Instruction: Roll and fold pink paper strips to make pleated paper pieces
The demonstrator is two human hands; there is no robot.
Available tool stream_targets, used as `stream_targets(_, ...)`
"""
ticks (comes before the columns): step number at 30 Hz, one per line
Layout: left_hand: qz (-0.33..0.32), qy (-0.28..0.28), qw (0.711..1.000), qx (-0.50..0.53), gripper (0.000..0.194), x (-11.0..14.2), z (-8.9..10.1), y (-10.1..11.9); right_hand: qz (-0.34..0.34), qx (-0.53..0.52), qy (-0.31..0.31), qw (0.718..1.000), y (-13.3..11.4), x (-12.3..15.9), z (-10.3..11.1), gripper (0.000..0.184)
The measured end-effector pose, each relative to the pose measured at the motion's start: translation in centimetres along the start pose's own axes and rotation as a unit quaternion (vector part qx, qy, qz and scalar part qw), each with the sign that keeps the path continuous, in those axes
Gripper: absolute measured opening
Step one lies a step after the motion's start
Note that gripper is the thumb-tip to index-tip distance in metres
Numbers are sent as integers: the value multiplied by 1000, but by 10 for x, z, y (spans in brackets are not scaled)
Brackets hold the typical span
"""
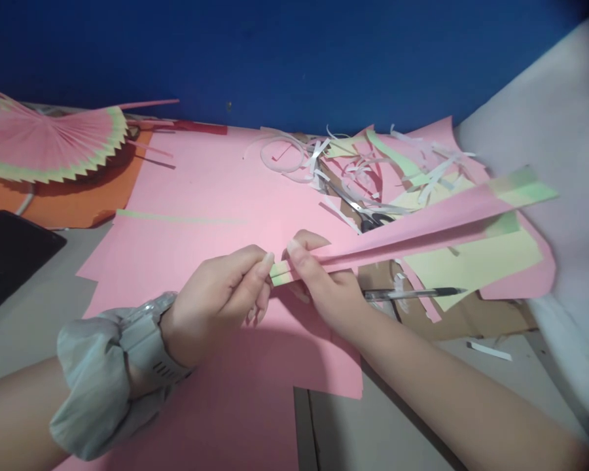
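Observation:
Between my hands is a narrow folded strip of pink paper (412, 226) with green and yellow ends. My left hand (226, 294) pinches its green tip between thumb and fingers. Just beside it, my right hand (324, 281) grips the strip, thumb on top. From there the folded paper spreads out to the upper right, its layers opening toward the far end. Beneath both hands lie large pink paper sheets (201, 176).
A pleated pink paper fan (53, 144) with a green-yellow zigzag edge rests at left on orange paper (103, 203), near a black phone (19, 255). Scissors (373, 219), white paper scraps (442, 176), yellow paper (485, 265) and a pen (422, 294) lie at right. A blue wall (275, 59) stands behind.

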State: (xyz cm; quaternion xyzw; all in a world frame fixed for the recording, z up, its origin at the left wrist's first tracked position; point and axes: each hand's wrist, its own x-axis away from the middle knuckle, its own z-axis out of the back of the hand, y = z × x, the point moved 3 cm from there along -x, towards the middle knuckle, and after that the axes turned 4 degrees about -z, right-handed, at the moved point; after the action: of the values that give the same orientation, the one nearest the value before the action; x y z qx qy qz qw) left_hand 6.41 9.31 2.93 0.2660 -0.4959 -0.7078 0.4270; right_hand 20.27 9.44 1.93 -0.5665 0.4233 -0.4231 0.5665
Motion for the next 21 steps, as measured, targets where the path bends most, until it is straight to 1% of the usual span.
stream_targets(5,4,-15,1000,24,38,0,-1,0,-26,-42,-14,999,7,-1,0,24)
stream_targets(9,-2,-22,999,30,38,0,-1,0,-11,-82,-36,996,5,-2,-3,23)
stream_targets(11,-1,-21,1000,20,36,-1,-1,-1,-3,-66,-35,997,2,-2,-3,24)
stream_targets(13,0,-13,1000,16,36,-1,0,-2,7,-22,-17,1000,0,-1,-2,24)
stream_targets(16,3,3,1000,20,39,-1,1,-4,18,31,16,999,-2,0,1,17)
stream_targets(18,3,4,1000,22,39,-1,1,-5,27,41,26,998,-2,1,2,12)
stream_targets(21,3,4,1000,28,38,-1,2,-5,31,43,33,998,-1,0,2,11)
